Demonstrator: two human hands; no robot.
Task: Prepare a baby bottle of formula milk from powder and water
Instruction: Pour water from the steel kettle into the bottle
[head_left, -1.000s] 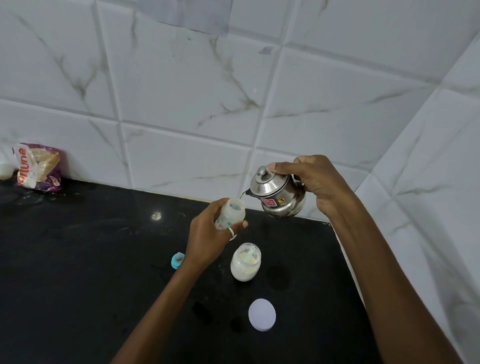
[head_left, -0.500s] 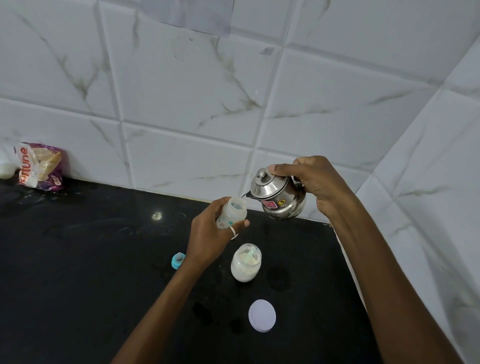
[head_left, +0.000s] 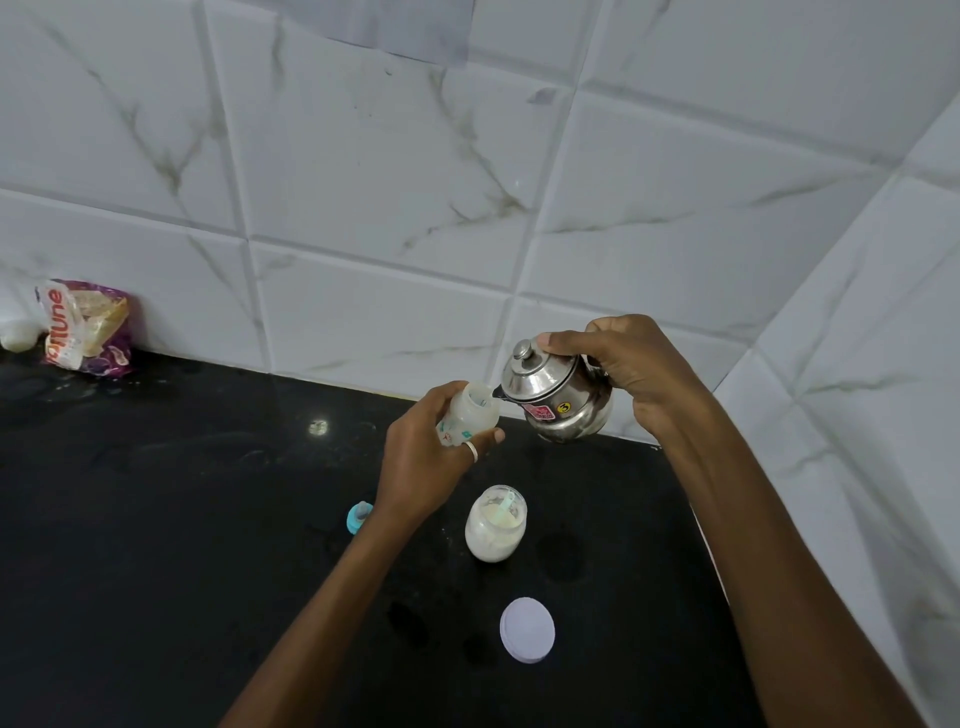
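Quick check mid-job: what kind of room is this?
Probably a home kitchen: a black stone counter in a corner of white wall tiles, with a steel kettle and a powder jar.

Your left hand (head_left: 423, 462) wears one piece of jewellery, a plain, narrow, silvery ring (head_left: 471, 451) that sits low on a finger; which finger cannot be told from this angle. Your right hand (head_left: 636, 371) shows bare fingers and a short-trimmed thumbnail (head_left: 543, 340). Your left forearm (head_left: 322, 613) and right forearm (head_left: 769, 545) are both slim and bare, from the wrists all the way down to the near edge of the view.
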